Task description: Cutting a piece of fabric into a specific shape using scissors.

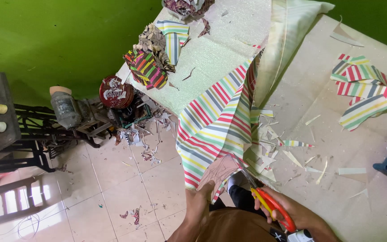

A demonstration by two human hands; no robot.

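Note:
My left hand (199, 201) pinches a brown paper pattern piece (220, 172) together with the lower edge of a large striped fabric (216, 121) that hangs off the table. My right hand (292, 213) grips red and yellow scissors (269, 204). Their blades reach up to the edge of the pattern and the fabric. The cloth has red, yellow, green, grey and white stripes.
Cut striped pieces (363, 89) lie at the table's far right, with several paper scraps (292, 154) in the middle. Folded fabric stacks (151, 62) sit on the white foam sheet (211, 49). A round red tin (115, 92) and clutter stand on the tiled floor (113, 188) at left.

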